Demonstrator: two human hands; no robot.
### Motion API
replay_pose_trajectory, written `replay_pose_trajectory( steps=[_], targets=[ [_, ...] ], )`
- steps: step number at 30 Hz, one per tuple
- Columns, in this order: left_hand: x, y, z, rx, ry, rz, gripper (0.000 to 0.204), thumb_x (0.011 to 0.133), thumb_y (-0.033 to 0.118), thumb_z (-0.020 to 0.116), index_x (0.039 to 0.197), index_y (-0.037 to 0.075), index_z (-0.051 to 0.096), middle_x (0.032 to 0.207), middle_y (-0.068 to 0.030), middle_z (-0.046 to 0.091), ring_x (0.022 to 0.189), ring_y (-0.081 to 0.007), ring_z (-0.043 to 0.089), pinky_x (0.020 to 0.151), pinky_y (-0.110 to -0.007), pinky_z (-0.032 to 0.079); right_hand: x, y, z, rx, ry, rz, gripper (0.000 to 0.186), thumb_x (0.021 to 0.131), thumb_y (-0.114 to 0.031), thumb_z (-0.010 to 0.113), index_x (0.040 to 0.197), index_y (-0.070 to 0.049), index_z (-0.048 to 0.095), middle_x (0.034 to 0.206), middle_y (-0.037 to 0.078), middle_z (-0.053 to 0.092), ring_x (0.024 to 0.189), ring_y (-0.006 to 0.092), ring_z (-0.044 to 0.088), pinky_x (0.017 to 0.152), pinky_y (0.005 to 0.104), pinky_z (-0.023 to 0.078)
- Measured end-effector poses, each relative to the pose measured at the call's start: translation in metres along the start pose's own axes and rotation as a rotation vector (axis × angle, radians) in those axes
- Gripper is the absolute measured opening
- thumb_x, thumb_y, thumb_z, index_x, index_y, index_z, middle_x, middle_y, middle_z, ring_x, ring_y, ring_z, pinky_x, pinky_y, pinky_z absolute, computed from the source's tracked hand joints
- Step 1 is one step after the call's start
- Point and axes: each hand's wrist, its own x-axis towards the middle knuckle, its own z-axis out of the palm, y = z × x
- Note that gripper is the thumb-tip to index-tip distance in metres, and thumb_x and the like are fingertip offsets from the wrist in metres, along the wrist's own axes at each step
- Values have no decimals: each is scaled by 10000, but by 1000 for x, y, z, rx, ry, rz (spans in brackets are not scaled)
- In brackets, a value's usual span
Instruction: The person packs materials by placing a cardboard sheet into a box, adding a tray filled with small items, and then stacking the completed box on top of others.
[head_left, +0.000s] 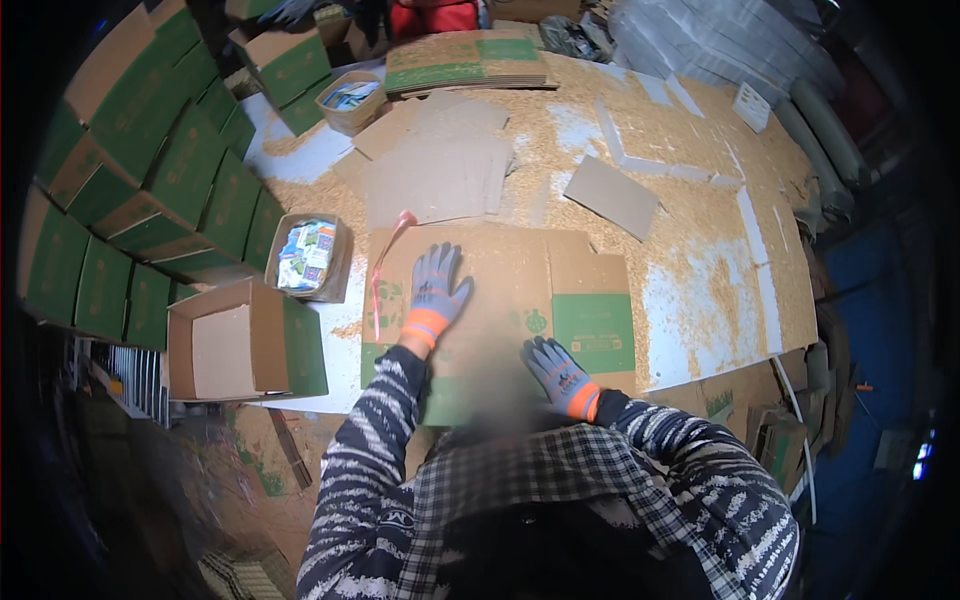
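- The flat cardboard box (pixel 500 278) lies on the table (pixel 685 325), just in front of the person; a blurred patch hides part of its near side.
- The left hand (pixel 435 288) is gloved and spread open, palm down on the cardboard, with the thumb a little apart; it grips nothing.
- The right hand (pixel 560 377) is also open, with fingers extended, on the near right part of the same cardboard; I see nothing grasped in it. How strongly they press, I cannot tell.
- A pink strip (pixel 377 290) lies over the left part of the cardboard. In my judgement, it could be caught in a fold if nobody moves it aside.
- Tan flakes (pixel 690 145) cover much of the table; they could let the cardboard slide, if the hands push unevenly.
- The open box (pixel 305 345) stands near the table's edge, beside the basket of packets (pixel 305 257). A wide movement of the left elbow might knock it down.
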Motion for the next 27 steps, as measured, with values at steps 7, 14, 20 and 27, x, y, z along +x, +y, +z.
replay_pose_trajectory(
  steps=[7, 14, 20, 27],
  targets=[
    [60, 35, 59, 293, -522, -88, 850, 701, 652, 610, 1342, 115, 454, 1425, -179, 353, 1334, -361, 277, 1074, -521, 223, -71, 42, -51, 282, -137, 100, 653, 779, -226, 615, 1345, 10, 390, 1413, 220, 347, 1313, 382, 321, 1093, 451, 269],
    [139, 140, -132, 195, -384, -43, 565, 675, 520, 727, 976, 44, 679, 895, -165, 675, 798, -306, 644, 720, -409, 495, -75, 120, -183, -109, 1018, 312, 697, 787, -318, 646, 1365, -39, 374, 1427, 181, 344, 1326, 385, 299, 1088, 493, 254],
    [117, 145, -167, 411, -346, 231, 466, 773, 432, 682, 1044, 58, 618, 956, -166, 648, 901, -337, 610, 782, -396, 473, -47, 133, -192, -256, 1045, 201, 655, 765, -422, 660, 1294, -91, 463, 1349, 110, 438, 1263, 310, 378, 1106, 504, 205],
    [124, 139, -193, 24, -798, 148, 397, 919, 263, 515, 1234, 21, 524, 1148, -190, 603, 1074, -316, 569, 924, -362, 425, -78, 139, -171, -205, 1267, -145, 382, 748, -453, 671, 1028, -203, 604, 1066, 7, 593, 1056, 221, 538, 988, 435, 338]
  ],
)
